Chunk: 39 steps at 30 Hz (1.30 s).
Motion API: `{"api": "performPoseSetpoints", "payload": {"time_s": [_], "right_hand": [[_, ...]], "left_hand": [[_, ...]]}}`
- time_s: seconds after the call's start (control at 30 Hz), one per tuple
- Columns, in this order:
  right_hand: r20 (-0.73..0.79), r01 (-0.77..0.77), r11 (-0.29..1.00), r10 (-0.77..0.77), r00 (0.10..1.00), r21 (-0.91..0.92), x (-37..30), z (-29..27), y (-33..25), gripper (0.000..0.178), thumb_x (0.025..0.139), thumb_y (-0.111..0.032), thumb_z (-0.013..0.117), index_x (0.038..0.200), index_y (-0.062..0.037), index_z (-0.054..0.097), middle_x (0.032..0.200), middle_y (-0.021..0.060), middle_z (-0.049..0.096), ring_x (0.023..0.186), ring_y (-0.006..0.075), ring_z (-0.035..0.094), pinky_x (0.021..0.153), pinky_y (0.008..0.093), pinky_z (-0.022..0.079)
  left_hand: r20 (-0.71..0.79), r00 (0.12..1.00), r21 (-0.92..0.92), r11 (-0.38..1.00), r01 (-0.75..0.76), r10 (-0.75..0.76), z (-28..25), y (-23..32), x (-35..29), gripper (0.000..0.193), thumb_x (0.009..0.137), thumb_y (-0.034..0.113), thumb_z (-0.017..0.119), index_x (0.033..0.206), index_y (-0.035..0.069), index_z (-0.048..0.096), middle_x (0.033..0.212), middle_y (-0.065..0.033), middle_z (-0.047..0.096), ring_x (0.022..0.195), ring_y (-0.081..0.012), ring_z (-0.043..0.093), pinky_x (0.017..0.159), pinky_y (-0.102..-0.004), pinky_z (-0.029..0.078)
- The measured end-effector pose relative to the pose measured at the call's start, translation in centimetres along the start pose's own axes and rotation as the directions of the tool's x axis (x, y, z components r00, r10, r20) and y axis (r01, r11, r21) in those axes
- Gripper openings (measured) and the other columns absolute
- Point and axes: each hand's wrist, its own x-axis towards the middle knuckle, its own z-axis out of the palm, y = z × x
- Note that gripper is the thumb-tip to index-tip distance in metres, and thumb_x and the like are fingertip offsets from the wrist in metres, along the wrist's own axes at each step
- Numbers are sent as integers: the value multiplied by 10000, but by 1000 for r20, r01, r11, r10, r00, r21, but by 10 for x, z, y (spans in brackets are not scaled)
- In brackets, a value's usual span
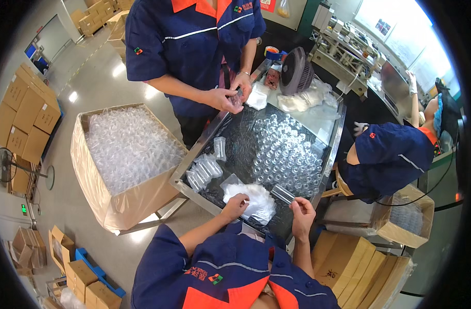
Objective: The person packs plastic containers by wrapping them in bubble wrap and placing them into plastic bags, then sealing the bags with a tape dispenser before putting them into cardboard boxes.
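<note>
From here, the right hand's (303, 215) fingers grasp a clear tube (283, 194) slanting leftward and away beside white film (260, 205), the left hand (236, 207) nearer that pile, its grip unclear.

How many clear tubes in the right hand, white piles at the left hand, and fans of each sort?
Clear tube in the right hand: 1
White pile at the left hand: 1
Table fan: 1
Floor fan: 1
Total: 4

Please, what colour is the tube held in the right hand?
The tube is clear and colourless, as the head view shows.
</note>
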Motion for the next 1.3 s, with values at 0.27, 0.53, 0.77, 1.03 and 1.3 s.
{"api": "performPoseSetpoints", "payload": {"time_s": [0.27, 0.53, 0.77, 1.03, 1.3], "right_hand": [[98, 253, 967, -253, 962, 16, -12, 23, -63, 241, 789, 126, 584, 1018, 50, 593, 993, 65, 591, 864, 108, 560, 774, 233, 460], [202, 442, 884, -465, 862, 149, -18, 27, -107, 388, 703, 212, 596, 1037, 15, 605, 1241, 102, 472, 988, 128, 526, 859, 243, 434], [191, 535, 838, -545, 816, 106, -26, 30, -123, 361, 705, 207, 602, 1009, 11, 614, 1236, 116, 474, 971, 155, 544, 840, 264, 450], [137, 320, 947, -311, 940, -43, 5, 10, -126, 174, 780, 111, 635, 942, 50, 627, 1063, 93, 573, 900, 104, 554, 767, 226, 463], [277, 597, 803, -574, 771, 2, -10, 21, -165, 239, 744, 140, 633, 966, 52, 627, 1120, 141, 548, 918, 174, 587, 787, 269, 484]], "left_hand": [[-30, 999, 5, 999, -45, 45, 1, -16, -2, 85, 781, 23, 591, 865, 17, 602, 794, -105, 616, 632, -199, 584, 619, -297, 480], [-45, 999, -1, 1000, -21, 21, -2, -14, 2, 116, 749, 40, 646, 853, 6, 609, 769, -116, 605, 644, -214, 605, 602, -305, 488], [-110, 992, 9, 998, -58, 59, -3, -7, 5, 70, 764, 6, 630, 833, 4, 621, 799, -106, 601, 653, -182, 594, 605, -284, 481], [-371, 900, -131, 947, -294, 228, -46, 122, 25, 143, 783, -57, 608, 900, 17, 643, 854, -80, 596, 677, -144, 578, 617, -245, 469], [-424, 837, -125, 893, -432, 345, -58, 175, 20, 155, 782, -83, 627, 914, -1, 628, 869, -90, 599, 736, -139, 585, 642, -238, 479]]}}
